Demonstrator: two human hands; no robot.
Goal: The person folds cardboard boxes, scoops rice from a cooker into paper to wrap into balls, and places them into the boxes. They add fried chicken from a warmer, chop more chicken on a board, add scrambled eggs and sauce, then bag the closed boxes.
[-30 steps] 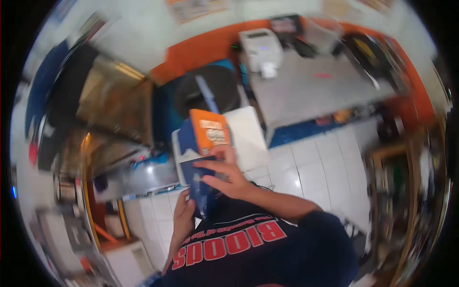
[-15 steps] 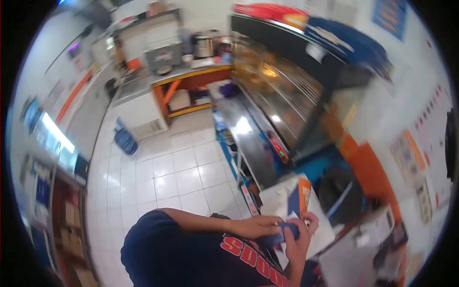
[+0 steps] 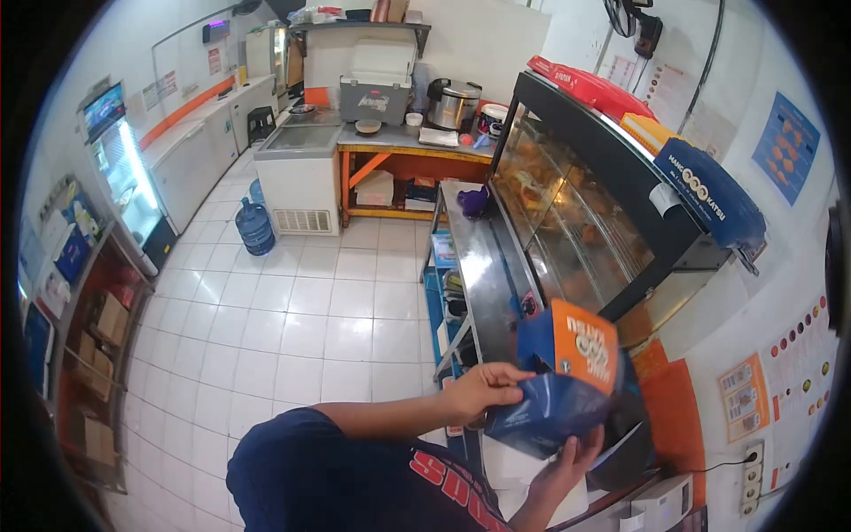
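Observation:
A navy and orange cardboard food box (image 3: 558, 412) is held up in front of me, its printed orange panel (image 3: 585, 346) standing upright at the back. My left hand (image 3: 483, 390) pinches the box's left edge between thumb and fingers. From underneath, my right hand (image 3: 567, 465) grips its lower right side; some of those fingers are hidden behind the cardboard. Below the box lies a white board or counter surface (image 3: 510, 465), partly covered by my hands and the box.
A steel counter (image 3: 483, 266) runs along the glass food warmer (image 3: 576, 213) on the right. Behind the box is a dark bin (image 3: 634, 443). Further off are a blue water jug (image 3: 254, 229), a chest freezer (image 3: 301, 182) and a shelf with cartons (image 3: 106, 355) at left.
The box has come up off the white surface and spread into shape. My left hand has moved to its left edge, my right hand beneath it. The view has tilted upward.

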